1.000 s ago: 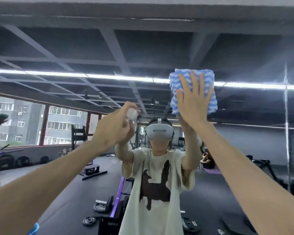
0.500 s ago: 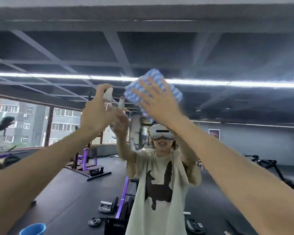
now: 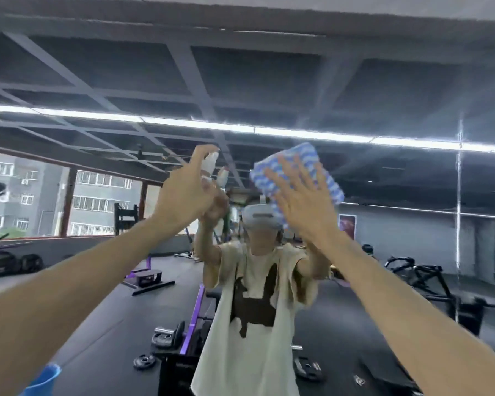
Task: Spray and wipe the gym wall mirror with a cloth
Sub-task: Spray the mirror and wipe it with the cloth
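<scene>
The wall mirror (image 3: 383, 81) fills the head view and reflects the gym and me. My right hand (image 3: 303, 201) presses a blue-and-white striped cloth (image 3: 295, 161) flat against the glass, fingers spread straight. Left of it, my left hand (image 3: 186, 192) is raised and grips a small white spray bottle (image 3: 210, 162), its nozzle at the top near the glass. Most of the bottle is hidden behind the hand. The reflection of both arms and the bottle shows just behind.
A vertical mirror seam (image 3: 458, 195) runs at the right. A blue bucket rim (image 3: 42, 380) shows at the lower left by my forearm. Reflected weight plates (image 3: 145, 361), purple benches and exercise machines stand on the dark floor behind me.
The cloth and my right hand swept left across the glass, then back right and slightly lower. My left hand with the spray bottle rose higher.
</scene>
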{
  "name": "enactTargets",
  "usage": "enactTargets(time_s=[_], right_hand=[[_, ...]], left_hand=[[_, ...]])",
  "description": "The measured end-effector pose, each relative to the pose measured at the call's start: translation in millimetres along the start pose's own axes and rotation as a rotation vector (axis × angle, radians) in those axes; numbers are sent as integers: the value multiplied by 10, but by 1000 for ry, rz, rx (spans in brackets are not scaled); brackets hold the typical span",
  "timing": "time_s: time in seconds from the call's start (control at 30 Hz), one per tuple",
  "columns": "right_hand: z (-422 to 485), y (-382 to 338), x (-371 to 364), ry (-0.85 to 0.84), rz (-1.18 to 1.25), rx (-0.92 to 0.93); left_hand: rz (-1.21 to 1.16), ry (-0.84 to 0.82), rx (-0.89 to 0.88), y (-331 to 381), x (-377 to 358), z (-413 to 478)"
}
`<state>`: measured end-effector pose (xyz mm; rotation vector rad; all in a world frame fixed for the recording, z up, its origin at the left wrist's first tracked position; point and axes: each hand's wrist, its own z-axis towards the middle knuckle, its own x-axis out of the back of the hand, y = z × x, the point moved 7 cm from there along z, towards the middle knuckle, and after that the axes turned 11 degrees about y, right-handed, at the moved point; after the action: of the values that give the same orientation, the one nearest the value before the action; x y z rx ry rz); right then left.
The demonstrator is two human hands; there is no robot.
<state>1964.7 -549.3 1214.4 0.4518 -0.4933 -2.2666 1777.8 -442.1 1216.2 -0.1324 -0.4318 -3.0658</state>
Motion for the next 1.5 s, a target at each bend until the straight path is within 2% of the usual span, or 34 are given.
enactTargets(time_s=[0.1,0.17,0.2,0.23,0.33,0.37,0.4,0.43,0.47,0.57,0.6,0.67,0.73,0.77,0.8,0.87,0.9,0.93,0.97,1.07,1.13,1.2,1.3,1.5], right_hand=[[72,1367,120,2,-100,-513],[118,1558,191,28,-80,-800],[137,1368,203,41,-92,-801],[120,1063,173,58,-76,-683],[-225,-62,102,-8,80,70],[-370,-135,126,-15,121,253],[-452,2,144,-26,137,340],[-452,271,190,-35,117,334],[-414,637,218,-50,81,242],[-428,2027,302,-119,-69,-272],[-463,2391,366,-130,-99,-389],[-435,2671,425,-94,-88,-541],[-382,2437,446,-44,-86,-675],[-393,2157,449,-10,-79,-640],[-440,1799,407,-25,-74,-497],[-645,1218,354,-85,2,-87],[-695,1222,316,-142,28,46],[-646,1414,297,-174,27,68],[-530,1719,276,-185,8,-17],[-147,2673,306,-179,-37,-438],[25,2926,298,-219,-35,-536],[79,2892,273,-201,15,-573],[-330,2542,385,-62,7,-589],[-1663,1562,638,-181,-89,-402]], left_hand=[[42,-89,-71,138,-114,-89],[44,-95,-86,260,-208,-95],[15,-98,-78,321,-266,-93],[-27,-100,-67,388,-337,-89],[-145,-83,-24,618,-551,-79],[-166,-83,-17,701,-618,-78],[-181,-86,-17,785,-679,-87],[-188,-92,-22,870,-740,-98],[-194,-104,-26,948,-792,-114],[-182,-143,-30,1118,-915,-166],[-154,-148,-43,1159,-940,-182],[-83,-147,-62,1218,-985,-199],[-53,-112,-22,1230,-1012,-174],[-61,-96,11,1216,-1030,-162],[-82,-81,36,1221,-1056,-143],[-113,-75,48,1288,-1128,-119],[-114,-81,36,1349,-1167,-113],[-103,-84,22,1413,-1201,-101],[-82,-84,9,1475,-1225,-89],[-15,-91,-33,1630,-1265,-56],[15,-112,-67,1702,-1270,-32],[29,-104,-87,1759,-1256,2],[3,-87,-79,1854,-1257,-24],[45,-117,-68,1860,-1326,-199]])
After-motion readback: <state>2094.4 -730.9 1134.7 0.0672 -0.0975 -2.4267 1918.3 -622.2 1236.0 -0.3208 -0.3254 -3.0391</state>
